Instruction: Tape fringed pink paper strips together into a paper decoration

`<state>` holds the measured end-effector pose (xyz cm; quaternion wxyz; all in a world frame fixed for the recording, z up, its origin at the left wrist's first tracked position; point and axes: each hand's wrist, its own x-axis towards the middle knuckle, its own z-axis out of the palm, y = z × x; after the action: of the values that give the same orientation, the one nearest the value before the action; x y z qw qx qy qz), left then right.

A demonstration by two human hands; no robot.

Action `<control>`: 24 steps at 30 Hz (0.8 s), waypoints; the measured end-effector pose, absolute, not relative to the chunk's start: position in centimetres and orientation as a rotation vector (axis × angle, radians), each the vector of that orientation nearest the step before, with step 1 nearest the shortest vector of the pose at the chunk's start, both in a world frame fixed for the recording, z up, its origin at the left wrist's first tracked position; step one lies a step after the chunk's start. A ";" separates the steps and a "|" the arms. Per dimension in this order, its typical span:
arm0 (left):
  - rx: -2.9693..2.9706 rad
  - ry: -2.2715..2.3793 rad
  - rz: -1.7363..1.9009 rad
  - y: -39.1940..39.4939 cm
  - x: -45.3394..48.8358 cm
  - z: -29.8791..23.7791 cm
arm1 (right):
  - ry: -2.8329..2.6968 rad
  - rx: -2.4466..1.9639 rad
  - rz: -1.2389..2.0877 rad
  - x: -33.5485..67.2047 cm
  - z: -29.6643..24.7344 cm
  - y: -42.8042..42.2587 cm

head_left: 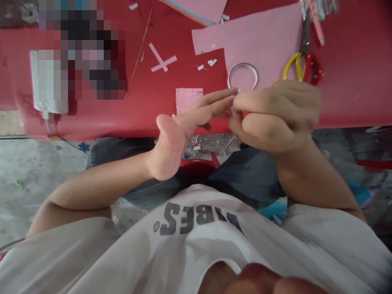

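Note:
My left hand point(190, 118) is held flat with its fingers stretched out over the red table, and the fingertips reach my right hand. My right hand point(272, 118) is curled into a tight pinch, and its fingers hide whatever lies between them. Just above the hands sits a thin ring of clear tape point(243, 76) on a pink paper sheet point(260, 45). Scissors with yellow and red handles point(301, 67) lie beyond my right hand. A small pink paper patch point(185, 100) lies above my left hand, with crossed pink strips point(161, 58) farther up.
The red table point(346, 106) has its edge running across in front of my lap, with jeans and a concrete floor below it. A white plastic device point(49, 81) with a cord sits at the left edge. Small paper scraps are scattered on the tabletop.

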<state>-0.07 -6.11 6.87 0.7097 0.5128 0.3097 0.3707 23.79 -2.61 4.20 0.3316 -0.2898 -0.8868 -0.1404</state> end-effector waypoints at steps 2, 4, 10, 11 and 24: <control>1.126 0.584 0.731 -5.7 -0.6 7.4 | -2.287 -0.772 -0.393 23.9 3.9 -2.5; 1.090 0.570 0.714 -5.2 -1.0 7.5 | -2.233 -0.757 -0.468 23.6 4.0 -2.5; 1.150 0.649 0.784 -4.7 -1.2 7.0 | -2.116 -0.733 -0.367 22.8 4.6 -2.6; 1.174 0.647 0.794 -4.8 -1.1 7.0 | -2.112 -0.767 -0.355 22.7 4.6 -2.6; 1.368 0.497 0.843 -4.9 -1.1 6.5 | -2.194 -1.125 -0.222 23.4 4.8 -3.6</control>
<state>-1.07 -4.90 6.54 0.6666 0.6063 0.2202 0.3735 23.43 -3.57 4.85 0.3267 -0.4293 -0.8377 -0.0847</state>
